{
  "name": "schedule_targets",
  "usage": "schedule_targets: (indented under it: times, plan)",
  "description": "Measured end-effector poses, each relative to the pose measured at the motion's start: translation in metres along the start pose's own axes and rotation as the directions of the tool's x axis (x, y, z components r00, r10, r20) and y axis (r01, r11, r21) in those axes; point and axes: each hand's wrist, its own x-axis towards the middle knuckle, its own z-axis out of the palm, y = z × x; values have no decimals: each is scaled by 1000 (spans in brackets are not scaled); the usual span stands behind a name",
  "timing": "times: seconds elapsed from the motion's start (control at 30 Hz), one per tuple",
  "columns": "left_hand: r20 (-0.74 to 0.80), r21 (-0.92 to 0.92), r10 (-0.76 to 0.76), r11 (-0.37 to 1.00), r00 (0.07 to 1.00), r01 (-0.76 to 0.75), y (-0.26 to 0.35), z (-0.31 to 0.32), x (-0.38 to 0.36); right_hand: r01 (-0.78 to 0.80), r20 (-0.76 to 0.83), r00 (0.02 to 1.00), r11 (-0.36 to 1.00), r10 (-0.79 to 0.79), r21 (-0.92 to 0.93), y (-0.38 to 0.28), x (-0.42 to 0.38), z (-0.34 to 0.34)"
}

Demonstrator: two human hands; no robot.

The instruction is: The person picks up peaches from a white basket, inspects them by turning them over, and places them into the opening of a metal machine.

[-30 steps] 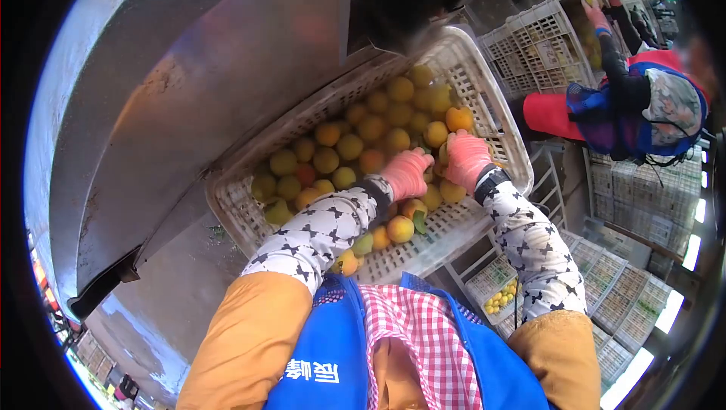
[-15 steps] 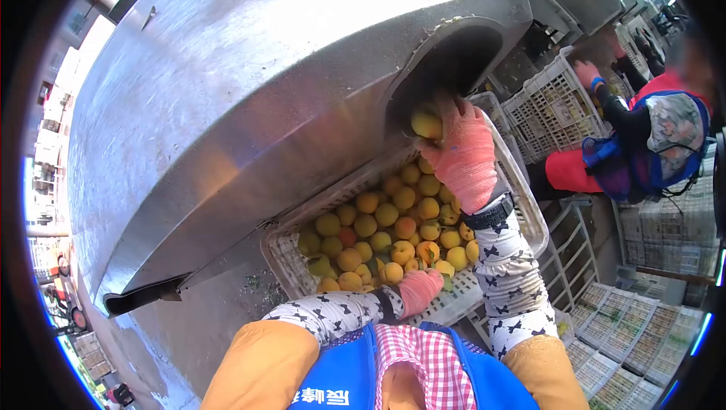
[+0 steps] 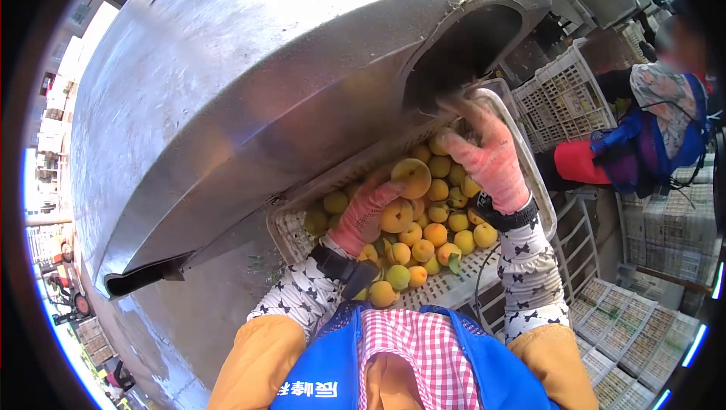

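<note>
My left hand [image 3: 368,212], in a pink knit glove, is closed round a yellow-orange round peach [image 3: 411,176] and holds it just above the heap in the white perforated plastic crate [image 3: 291,240], toward the crate's far edge under the sloping grey metal machine housing [image 3: 249,77]. A second peach [image 3: 395,215] sits against that palm; I cannot tell whether it is gripped or merely resting on the pile. My right hand [image 3: 491,159], gloved alike, has its fingers spread and curled at the crate's far right corner, just below the dark oval chute opening [image 3: 465,54]; I cannot tell if it holds anything.

I judge the fruit light, fairly firm but easily bruised, with a fuzzy skin that the knit glove should grip well. Best taken round the widest part with the whole hand, not pinched at the fingertips.

Half a second ago the right hand was up in the opening with a peach in it; now it has dropped to the crate rim. The left hand was low at the crate's near edge and has since risen to mid-heap with fruit. A person [image 3: 665,122] in a blue apron stands by other crates on the right.
</note>
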Motion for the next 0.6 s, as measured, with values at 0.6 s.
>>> schedule_targets:
  times: [0.6]
  plan:
    - [-101, 55, 311, 950, 945, -307, 34, 56, 36, -70, -127, 991, 983, 49, -171, -14, -21, 12]
